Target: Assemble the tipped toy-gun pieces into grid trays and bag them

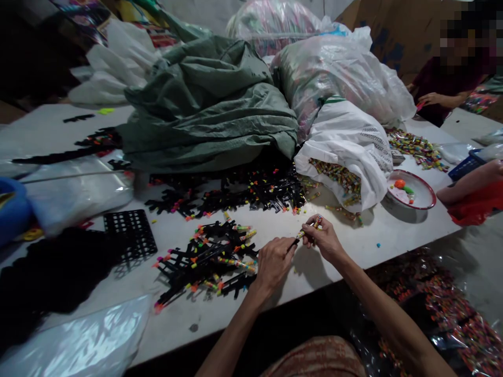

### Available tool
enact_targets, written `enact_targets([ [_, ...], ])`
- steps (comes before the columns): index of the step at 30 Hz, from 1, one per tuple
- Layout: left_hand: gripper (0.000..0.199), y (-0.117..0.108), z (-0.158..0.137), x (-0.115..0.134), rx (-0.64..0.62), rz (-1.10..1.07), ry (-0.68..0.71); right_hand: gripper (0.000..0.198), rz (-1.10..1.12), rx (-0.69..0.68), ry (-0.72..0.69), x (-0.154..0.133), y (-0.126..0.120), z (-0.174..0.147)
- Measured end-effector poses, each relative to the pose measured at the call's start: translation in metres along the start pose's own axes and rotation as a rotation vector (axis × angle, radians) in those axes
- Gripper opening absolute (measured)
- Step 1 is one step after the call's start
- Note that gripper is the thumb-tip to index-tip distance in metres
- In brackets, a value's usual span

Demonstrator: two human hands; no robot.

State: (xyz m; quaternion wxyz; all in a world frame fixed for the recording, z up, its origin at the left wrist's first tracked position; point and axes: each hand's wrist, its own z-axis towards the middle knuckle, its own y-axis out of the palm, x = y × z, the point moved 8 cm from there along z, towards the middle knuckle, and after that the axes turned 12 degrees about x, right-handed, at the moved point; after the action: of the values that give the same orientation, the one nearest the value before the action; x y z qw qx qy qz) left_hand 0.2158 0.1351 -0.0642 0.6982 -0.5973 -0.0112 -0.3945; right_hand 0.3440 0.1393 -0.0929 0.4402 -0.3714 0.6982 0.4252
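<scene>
Near the table's front edge, my left hand (274, 262) is closed around a black plastic toy gun (292, 244), most of it hidden by the fingers. My right hand (325, 240) pinches a small tube with colourful contents (301, 234) against the gun's end, so the two hands almost meet. Left of them lies a pile of black toy guns (204, 255) with orange tips, several tubes among them. A larger heap of black toy guns (271, 191) spreads behind. Similar tubes (346, 180) spill from the mouth of a white sack (353, 141).
A green sack (212, 120) and stuffed clear bags (338, 68) stand at the back. Right of the white sack is a red-rimmed bowl (434, 196). Plastic bags (86, 335) and a black grid (131, 233) lie left. A co-worker (448, 89) sits at the far right.
</scene>
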Motion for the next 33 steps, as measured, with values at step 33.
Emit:
enact_targets([
  [33,0.042,0.047,0.149,-0.039,0.046,0.008,-0.292,0.038,-0.332,0.051,-0.118,-0.009,-0.059,0.031],
])
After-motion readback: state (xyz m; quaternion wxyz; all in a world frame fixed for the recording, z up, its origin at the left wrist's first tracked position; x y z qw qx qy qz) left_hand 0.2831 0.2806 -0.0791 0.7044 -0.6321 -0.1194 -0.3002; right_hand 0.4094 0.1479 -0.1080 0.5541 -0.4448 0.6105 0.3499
